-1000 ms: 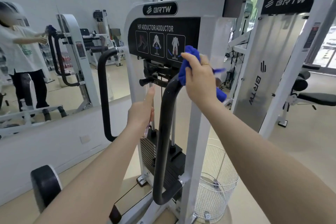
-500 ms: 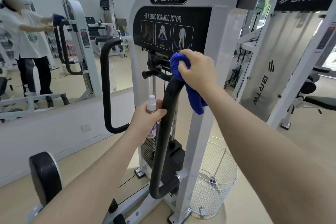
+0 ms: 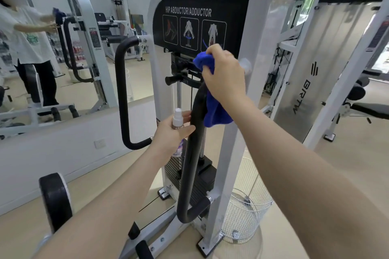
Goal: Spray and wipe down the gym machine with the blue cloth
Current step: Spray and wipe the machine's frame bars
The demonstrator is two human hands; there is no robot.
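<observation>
Gym machine (image 3: 235, 101): white steel frame, black placard reading "HIP ABDUCTOR/ADDUCTOR" with three diagrams, "BRTW" badge on the top bar. Two black padded handles: near handle (image 3: 194, 153) rose in front of the weight stack (image 3: 202, 181); far handle (image 3: 122, 94) curved off the left upright. Blue cloth (image 3: 212, 111): bunched at the top of the near handle, one fold sticking up above the knuckles, the rest hanging down beside the padding. Right hand (image 3: 223, 75): fingers curled over the cloth, pressing it against the upper end of the near handle; ring visible on one finger. Left hand (image 3: 172, 132): wrapped round a small spray bottle (image 3: 177, 120), white nozzle upright, bottle held just left of the near handle, fingertips touching the padding. Wire basket (image 3: 246, 216): white mesh, on the floor just right of the machine base. Wall mirror (image 3: 63, 59): at left, reflecting a person in a white shirt. Second BRTW machine (image 3: 328, 59): stood at right.
</observation>
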